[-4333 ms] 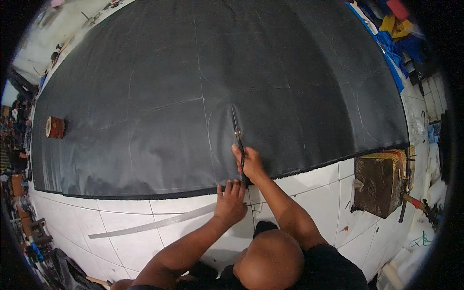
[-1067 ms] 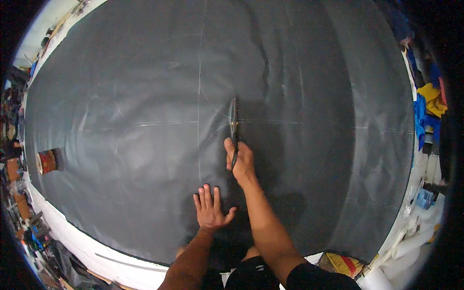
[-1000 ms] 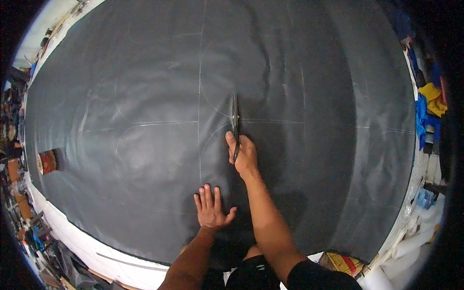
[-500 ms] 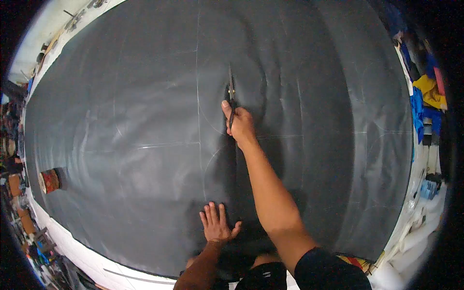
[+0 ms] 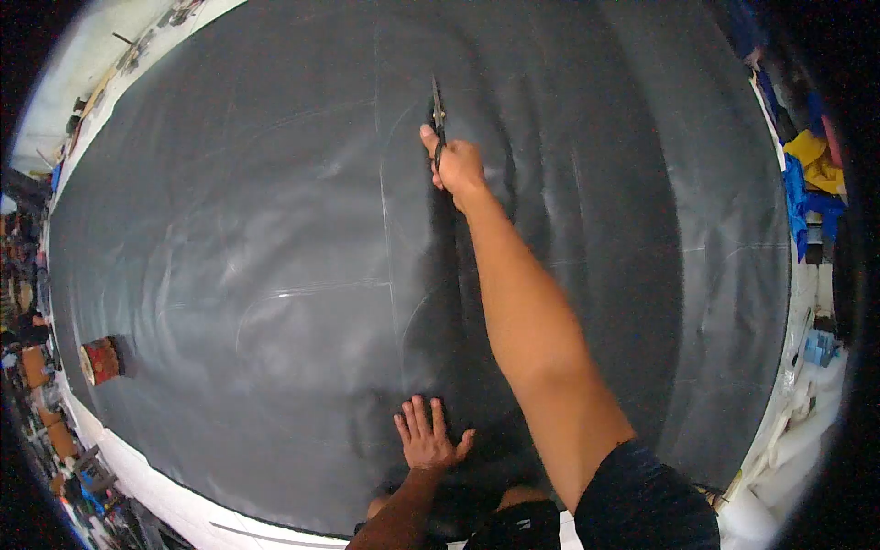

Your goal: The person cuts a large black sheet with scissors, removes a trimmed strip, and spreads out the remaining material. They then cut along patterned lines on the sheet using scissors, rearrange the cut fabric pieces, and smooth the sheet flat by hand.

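A large sheet of dark grey material (image 5: 302, 220) covers the table, marked with thin pale lines and curves. My right hand (image 5: 456, 167) grips the black handles of a pair of scissors (image 5: 438, 112), its arm stretched far forward. The blades point away from me and lie at the sheet, near a pale drawn line. Behind the scissors a dark line runs back toward me along the sheet. My left hand (image 5: 431, 438) lies flat on the sheet close to my body, fingers spread, holding nothing.
A round red-brown object (image 5: 101, 360), like a roll or tin, stands on the sheet at the left. Blue and yellow material (image 5: 811, 151) is piled beyond the right edge. White rolls (image 5: 779, 481) are at the lower right, and mixed clutter (image 5: 41, 367) lines the left side.
My right hand has moved forward with the scissors, farther from my body. The left hand stays flat on the sheet. The whole view has shifted slightly.
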`<action>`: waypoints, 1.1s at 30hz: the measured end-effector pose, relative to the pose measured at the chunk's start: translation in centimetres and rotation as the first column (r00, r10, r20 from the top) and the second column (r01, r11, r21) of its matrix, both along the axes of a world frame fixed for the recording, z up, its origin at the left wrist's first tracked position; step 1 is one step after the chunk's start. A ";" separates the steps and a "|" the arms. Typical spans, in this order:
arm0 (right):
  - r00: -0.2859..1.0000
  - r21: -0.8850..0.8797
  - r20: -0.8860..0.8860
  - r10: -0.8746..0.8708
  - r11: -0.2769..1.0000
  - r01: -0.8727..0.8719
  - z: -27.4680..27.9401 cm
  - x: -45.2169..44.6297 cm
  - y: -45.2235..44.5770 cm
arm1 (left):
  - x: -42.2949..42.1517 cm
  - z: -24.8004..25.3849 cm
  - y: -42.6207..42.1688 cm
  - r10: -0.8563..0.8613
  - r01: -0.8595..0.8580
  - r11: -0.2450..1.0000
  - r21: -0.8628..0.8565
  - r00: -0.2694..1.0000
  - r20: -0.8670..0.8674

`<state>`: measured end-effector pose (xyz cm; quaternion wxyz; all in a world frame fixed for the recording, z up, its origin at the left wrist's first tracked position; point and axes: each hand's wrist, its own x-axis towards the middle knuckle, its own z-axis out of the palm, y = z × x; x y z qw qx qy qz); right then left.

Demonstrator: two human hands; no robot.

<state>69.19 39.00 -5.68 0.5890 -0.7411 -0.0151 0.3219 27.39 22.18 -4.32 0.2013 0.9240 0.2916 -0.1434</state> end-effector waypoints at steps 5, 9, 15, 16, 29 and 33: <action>0.998 -0.072 0.052 0.031 0.997 -0.027 -0.9 0.1 -0.2 | 3.6 3.1 4.6 0.154 -0.131 0.987 -0.098 0.946 0.285; 0.999 0.019 -0.052 0.006 1.000 -0.005 1.7 -0.3 -0.1 | 22.7 1.5 19.6 0.158 -0.317 0.936 0.151 0.766 0.623; 0.998 -0.029 -0.048 -0.046 0.999 0.045 0.5 0.0 0.2 | 32.7 -2.4 26.5 0.076 -0.244 0.893 0.379 0.911 0.405; 0.998 -0.016 -0.024 -0.053 0.998 0.053 0.5 -0.2 0.2 | 32.3 -2.3 26.4 0.081 -0.232 0.896 0.378 0.923 0.376; 0.999 -0.081 -0.031 -0.019 0.997 0.017 0.8 7.2 5.9 | 33.6 -0.6 27.0 0.148 -0.229 0.937 0.264 0.944 0.296; 0.994 0.024 -0.092 -0.056 0.998 0.058 2.2 12.5 9.5 | 33.8 -0.4 27.1 0.158 -0.229 0.940 0.252 0.949 0.274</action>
